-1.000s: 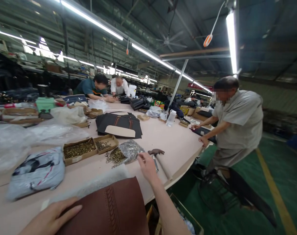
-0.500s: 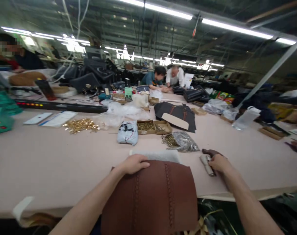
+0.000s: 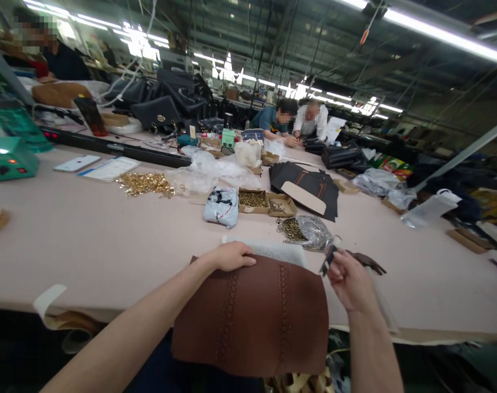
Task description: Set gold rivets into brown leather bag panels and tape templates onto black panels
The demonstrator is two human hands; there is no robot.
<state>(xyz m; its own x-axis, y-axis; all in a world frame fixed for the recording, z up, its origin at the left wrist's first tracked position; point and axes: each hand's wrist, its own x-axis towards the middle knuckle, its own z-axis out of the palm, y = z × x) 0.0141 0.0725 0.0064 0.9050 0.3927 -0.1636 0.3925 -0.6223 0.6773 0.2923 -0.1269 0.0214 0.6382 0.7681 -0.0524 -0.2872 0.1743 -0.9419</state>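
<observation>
A brown leather panel [image 3: 256, 316] with two stitched, braided bands hangs over the table's near edge. My left hand [image 3: 232, 256] grips its upper edge, thumb on the near face and fingers along the top. Under the panel's far edge lies a pale translucent sheet [image 3: 273, 250]. Right of the panel, raised a little over the table, my right hand [image 3: 348, 278] is closed on a small dark piece [image 3: 328, 261] with light parts; its kind is unclear. Just behind that hand lies a dark brown, narrow object [image 3: 366, 261], partly hidden by the fingers.
Beyond the panel are a bag of metal rings [image 3: 309, 230], small cardboard boxes of fittings [image 3: 252, 202], a printed plastic packet [image 3: 221, 207] and gold-coloured pieces [image 3: 145, 184]. Dark panels [image 3: 309, 188] are stacked farther back. A clear bottle [image 3: 430, 208] lies right. Co-workers stand across the table.
My right hand has lifted from the table and turned inward towards the panel, now holding the small dark piece. My left hand stays on the panel's edge. The camera view has tilted.
</observation>
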